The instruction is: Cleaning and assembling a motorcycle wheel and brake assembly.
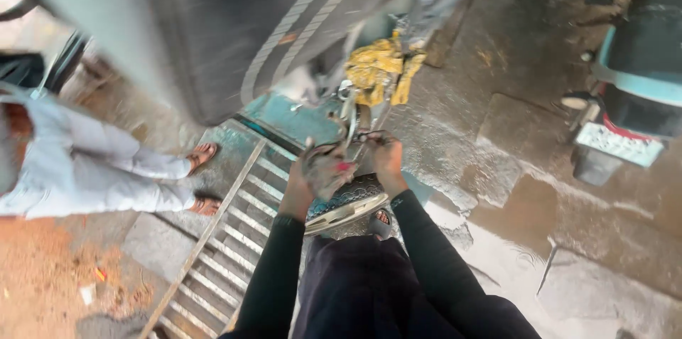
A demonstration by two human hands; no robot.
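Both hands, left hand (321,172) and right hand (387,156), grip a metal part (348,115).

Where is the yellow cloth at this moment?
In the head view the yellow cloth sits upper centre, bunched against the dark vehicle body, just beyond the left hand and right hand, above the wet stone pavement.

Place: outdoor roadside repair spot
Ground: wet stone paving (497,133), puddles at lower right
Signs: parked scooter (632,90) upper right, metal ramp (227,239), yellow rag (380,69)
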